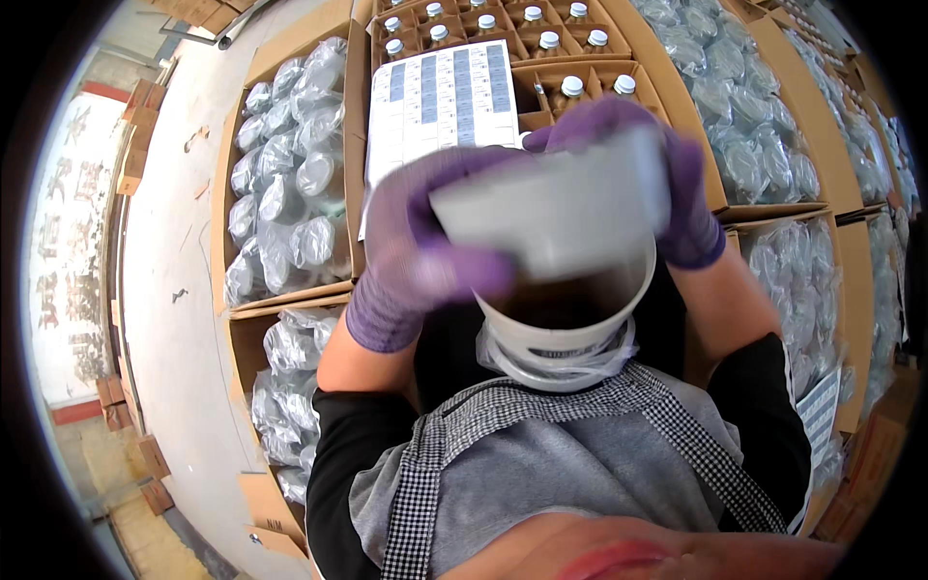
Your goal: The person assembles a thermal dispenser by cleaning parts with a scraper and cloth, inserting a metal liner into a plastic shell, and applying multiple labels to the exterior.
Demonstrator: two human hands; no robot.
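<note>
My left hand (401, 227) and my right hand (688, 188) wear purple knitted gloves. Between them they grip a grey plastic tub (556, 198), smeared by motion. The tub is tilted over the mouth of a white bucket (561, 343), and its inside is turned away from view. Dark brown contents show in the bucket, too shadowed to make out. Crumpled clear plastic (503, 360) hangs around the bucket's lower side. Just beyond my hands, a printed sheet of labels (440, 101) lies across a divided carton (619, 48).
White-capped brown bottles (570, 92) stand in the divided carton. Cartons of plastic-wrapped clear bottles (290, 174) line the left side, with more wrapped bottles (739, 106) at right. A pale floor (174, 290) runs along the far left, with brown boxes (140, 126) by the wall.
</note>
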